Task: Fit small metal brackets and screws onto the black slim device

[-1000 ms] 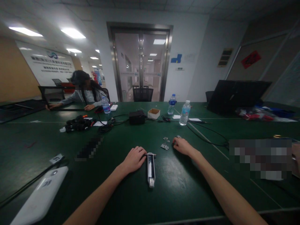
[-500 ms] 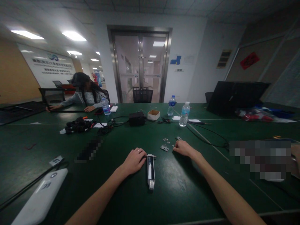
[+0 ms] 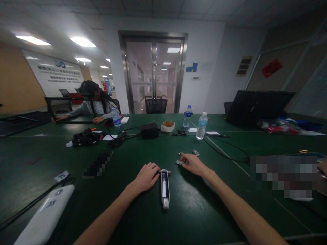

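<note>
In the middle of the green table lies a long, narrow metal channel, with a crosswise bolt or rod through its far end. The fingers of my left hand are bent and closed at the left end of that rod. My right hand is farther out to the right, thumb and fingers pinched together over the small parts; whatever is between the fingertips is hidden. A small metal plate shows just left of those fingertips. Small rings like washers lie behind them, and another small metal piece lies beyond the hand.
Two water bottles, a small open box and a black adapter with cables stand farther back. A white case lies at the left front. Another person sits across at the left; a monitor stands right.
My right hand has moved left, from the far metal piece to the washers and small plate. My left hand and the channel stay in place. The view has tilted slightly.
</note>
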Available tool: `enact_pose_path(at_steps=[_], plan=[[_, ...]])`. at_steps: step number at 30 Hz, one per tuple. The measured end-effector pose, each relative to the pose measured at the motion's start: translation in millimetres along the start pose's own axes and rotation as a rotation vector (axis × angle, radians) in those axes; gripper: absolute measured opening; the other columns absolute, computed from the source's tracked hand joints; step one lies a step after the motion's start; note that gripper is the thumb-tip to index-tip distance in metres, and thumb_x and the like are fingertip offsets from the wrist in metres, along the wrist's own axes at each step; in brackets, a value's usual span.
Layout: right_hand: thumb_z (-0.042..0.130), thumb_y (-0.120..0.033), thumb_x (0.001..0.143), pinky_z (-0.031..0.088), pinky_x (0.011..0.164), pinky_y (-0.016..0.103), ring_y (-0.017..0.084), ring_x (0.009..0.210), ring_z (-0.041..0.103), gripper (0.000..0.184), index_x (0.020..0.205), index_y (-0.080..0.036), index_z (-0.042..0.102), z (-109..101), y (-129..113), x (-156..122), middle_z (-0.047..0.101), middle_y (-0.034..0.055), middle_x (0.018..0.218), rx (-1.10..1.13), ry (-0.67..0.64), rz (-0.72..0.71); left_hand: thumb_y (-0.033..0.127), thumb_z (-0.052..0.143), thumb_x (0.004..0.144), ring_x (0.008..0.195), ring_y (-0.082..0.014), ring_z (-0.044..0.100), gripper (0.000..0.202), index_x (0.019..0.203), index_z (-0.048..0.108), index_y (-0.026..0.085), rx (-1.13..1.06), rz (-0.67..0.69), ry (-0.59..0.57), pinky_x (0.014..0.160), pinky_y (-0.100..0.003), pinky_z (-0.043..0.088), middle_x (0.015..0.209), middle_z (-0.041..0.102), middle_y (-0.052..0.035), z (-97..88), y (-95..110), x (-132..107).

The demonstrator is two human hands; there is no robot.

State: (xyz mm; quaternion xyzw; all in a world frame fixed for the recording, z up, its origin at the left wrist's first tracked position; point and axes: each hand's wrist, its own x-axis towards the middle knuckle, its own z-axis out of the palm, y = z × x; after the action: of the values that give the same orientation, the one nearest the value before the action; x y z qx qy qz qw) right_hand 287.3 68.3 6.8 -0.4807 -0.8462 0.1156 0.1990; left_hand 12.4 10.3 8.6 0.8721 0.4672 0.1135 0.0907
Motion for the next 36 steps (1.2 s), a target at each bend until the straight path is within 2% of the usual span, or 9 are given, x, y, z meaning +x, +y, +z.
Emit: enact_pose_path(at_steps=[4,11,18,36], plan=[[0.052,-0.015,0.084,0.047,0.076,0.029,0.017,0.083,0.060,0.017,0.096,-0.015,0.064,12.4,-16.6,-1.3,0.066,0.0069,0.091,0.000,0.017,-0.108,0.027,0.044,0.094,0.102,-0.0209,0.052,0.021,0.108,0.058,0.021,-0.003,0.000,0.010,0.087,-0.037,0.044,0.111,0.057,-0.0047,-1.4,1.9,-0.3],[0.050,-0.015,0.088,0.048,0.080,0.029,0.017,0.089,0.059,0.017,0.094,-0.017,0.066,22.1,-40.8,-5.2,0.064,0.0068,0.094,0.063,-0.044,-0.211,0.027,0.044,0.093,0.100,-0.0212,0.052,0.021,0.106,0.059,0.021,0.013,0.006,0.017,0.085,-0.036,0.044,0.109,0.058,-0.0054,-1.0,2.1,0.0],[0.050,-0.012,0.087,0.047,0.079,0.028,0.016,0.085,0.059,0.017,0.091,-0.016,0.067,28.2,-39.4,-4.6,0.065,0.0060,0.090,0.095,-0.055,-0.250,0.026,0.045,0.093,0.102,-0.0216,0.052,0.020,0.106,0.059,0.020,0.032,-0.007,0.002,0.085,-0.036,0.044,0.109,0.058,-0.0051,-3.5,4.6,-0.1],[0.053,-0.014,0.084,0.045,0.072,0.027,0.015,0.075,0.056,0.015,0.089,-0.016,0.067,23.7,-40.8,-6.8,0.063,0.0048,0.083,0.101,-0.032,-0.284,0.024,0.046,0.092,0.099,-0.0208,0.053,0.020,0.105,0.060,0.020,-0.005,0.005,0.026,0.083,-0.036,0.045,0.108,0.059,-0.0047,-3.1,4.7,-0.9]])
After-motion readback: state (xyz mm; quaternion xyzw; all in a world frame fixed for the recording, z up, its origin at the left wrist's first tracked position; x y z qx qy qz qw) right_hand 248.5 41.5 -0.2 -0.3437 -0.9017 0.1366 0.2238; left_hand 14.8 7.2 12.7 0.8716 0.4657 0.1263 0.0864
